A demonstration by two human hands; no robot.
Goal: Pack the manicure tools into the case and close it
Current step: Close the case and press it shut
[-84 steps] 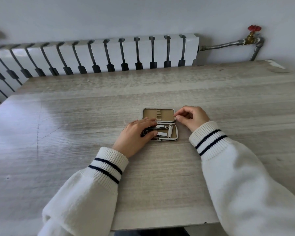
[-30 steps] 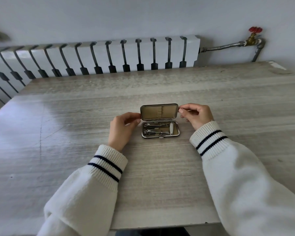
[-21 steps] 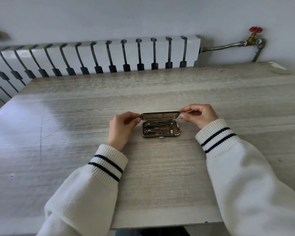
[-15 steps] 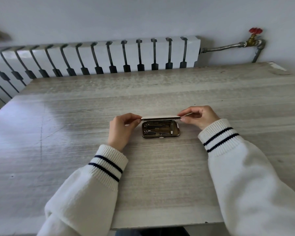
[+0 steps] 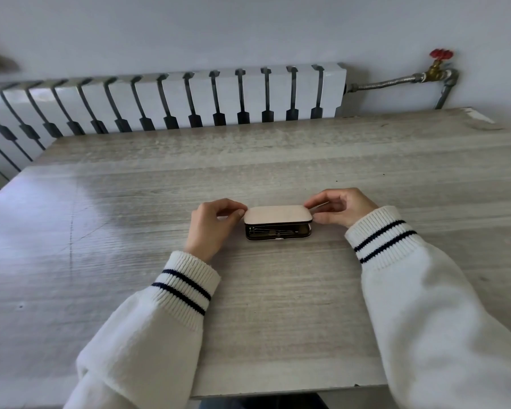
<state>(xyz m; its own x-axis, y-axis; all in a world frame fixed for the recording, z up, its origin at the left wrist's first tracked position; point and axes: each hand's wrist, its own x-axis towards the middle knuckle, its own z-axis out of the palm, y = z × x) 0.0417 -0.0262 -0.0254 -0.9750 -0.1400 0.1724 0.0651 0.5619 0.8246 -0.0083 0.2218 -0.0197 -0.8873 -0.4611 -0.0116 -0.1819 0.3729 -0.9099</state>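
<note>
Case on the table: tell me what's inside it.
Through the front gap of the case, thin metal manicure tools lie in the base. The lowered lid covers the rest, so they cannot be counted.

The case [image 5: 278,228] is placed on the table [image 5: 130,219], between the left hand [image 5: 211,224] and the right hand [image 5: 341,208]. Its lid [image 5: 278,214] is gripped at both ends, above the tools [image 5: 273,231] inside. A radiator [image 5: 189,98] is seen behind the table.

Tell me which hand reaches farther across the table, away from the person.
The right hand, at the case lid's right end. Its fingers sit higher in the view than the left hand, which is nearer the person.
</note>
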